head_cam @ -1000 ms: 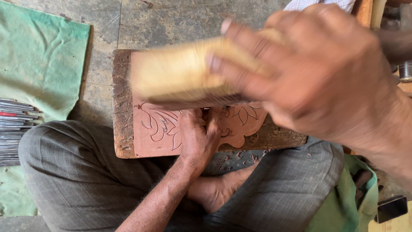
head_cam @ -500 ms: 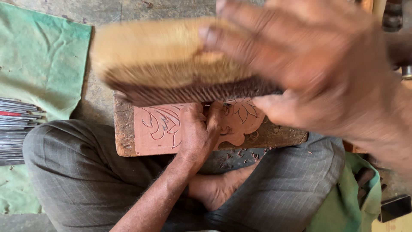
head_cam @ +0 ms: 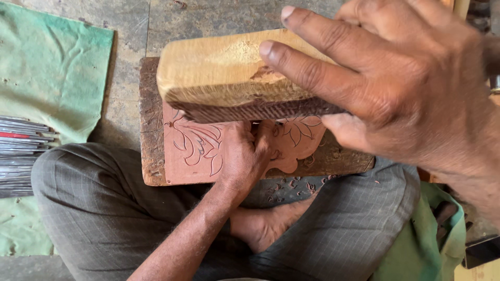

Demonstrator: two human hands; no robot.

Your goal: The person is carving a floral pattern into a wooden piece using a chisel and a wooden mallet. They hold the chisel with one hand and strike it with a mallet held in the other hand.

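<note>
My right hand [head_cam: 406,88] grips a thick pale wooden mallet block [head_cam: 229,73] with a dark worn lower face, held high and close to the camera. Below it lies a reddish wood panel [head_cam: 192,151] carved with leaf and flower outlines, resting against my crossed legs. My left hand [head_cam: 245,156] sits on the panel's middle, fingers closed around a thin carving tool that is mostly hidden by the hand and the mallet.
A green cloth [head_cam: 52,67] covers the stone floor at left, with a row of metal chisels [head_cam: 21,151] lying on it. Wood chips [head_cam: 291,184] lie on my grey trousers. More green cloth [head_cam: 422,244] is bunched at the lower right.
The mallet in my right hand swung left and upward, then came back to the right and lower over the panel. My left hand stayed in place on the carving.
</note>
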